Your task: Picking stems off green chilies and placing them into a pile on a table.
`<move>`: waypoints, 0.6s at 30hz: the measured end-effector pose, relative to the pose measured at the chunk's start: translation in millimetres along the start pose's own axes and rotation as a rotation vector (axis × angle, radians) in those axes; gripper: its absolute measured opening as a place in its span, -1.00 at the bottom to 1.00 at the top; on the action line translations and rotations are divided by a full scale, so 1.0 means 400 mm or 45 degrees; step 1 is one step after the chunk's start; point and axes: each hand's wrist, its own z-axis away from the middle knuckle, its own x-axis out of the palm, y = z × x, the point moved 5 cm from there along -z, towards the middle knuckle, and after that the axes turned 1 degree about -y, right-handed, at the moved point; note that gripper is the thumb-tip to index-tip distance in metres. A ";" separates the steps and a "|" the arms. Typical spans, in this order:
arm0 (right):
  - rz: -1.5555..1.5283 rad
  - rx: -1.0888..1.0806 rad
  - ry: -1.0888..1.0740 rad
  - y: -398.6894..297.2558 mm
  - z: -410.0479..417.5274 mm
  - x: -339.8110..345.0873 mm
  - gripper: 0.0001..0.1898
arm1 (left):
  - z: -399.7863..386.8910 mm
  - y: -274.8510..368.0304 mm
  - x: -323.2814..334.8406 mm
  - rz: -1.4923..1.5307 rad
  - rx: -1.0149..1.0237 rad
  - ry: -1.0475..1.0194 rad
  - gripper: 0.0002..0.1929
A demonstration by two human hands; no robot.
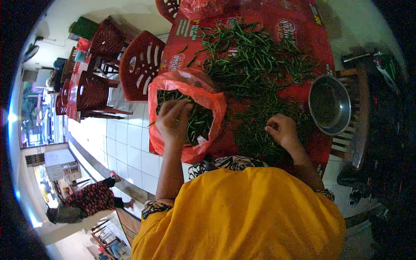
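Note:
My left hand (173,117) is over the mouth of a red plastic bag (217,109) with green chillies (198,122) in it; its fingers are bent, and blur hides whether they hold anything. Over a heap of thin green stems (256,130) is my right hand (282,129), thumb and index finger curled with a gap between them and nothing visible in it. Beyond the hands, a large spread of long green chillies (247,55) lies on the red printed tablecloth (320,35).
A round metal bowl (330,105) stands at the table's right edge, by a wooden slatted chair (359,113). Red plastic chairs (141,66) stand left. Another red bag (201,8) lies at the far end. A person (91,200) is on the floor area at lower left.

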 end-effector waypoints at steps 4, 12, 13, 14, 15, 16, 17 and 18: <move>0.015 0.141 -0.097 0.000 -0.027 -0.002 -0.84 | -0.012 -0.145 -0.008 -0.133 0.132 0.024 -0.81; 0.098 -0.068 0.160 -0.015 -0.206 0.031 -0.84 | -0.019 -0.151 -0.005 -0.195 0.034 -0.034 -0.83; 0.153 -0.063 0.120 -0.020 -0.225 0.051 -0.81 | -0.019 -0.147 -0.005 -0.193 0.037 -0.035 -0.83; 0.154 -0.063 0.124 -0.031 -0.238 0.066 -0.81 | -0.020 -0.134 -0.007 -0.231 0.087 -0.010 -0.81; 0.241 -0.089 0.130 -0.050 -0.249 0.081 -0.80 | -0.018 -0.121 -0.012 -0.271 0.135 0.015 -0.80; 0.328 -0.115 0.137 -0.058 -0.256 0.090 -0.78 | -0.017 -0.111 -0.013 -0.271 0.139 0.015 -0.80; 0.328 -0.115 0.142 -0.039 -0.264 0.108 -0.78 | -0.017 -0.093 -0.019 -0.345 0.178 0.091 -0.78; 0.404 -0.148 0.123 -0.011 -0.271 0.138 -0.77 | -0.017 -0.071 -0.023 -0.414 0.222 0.166 -0.76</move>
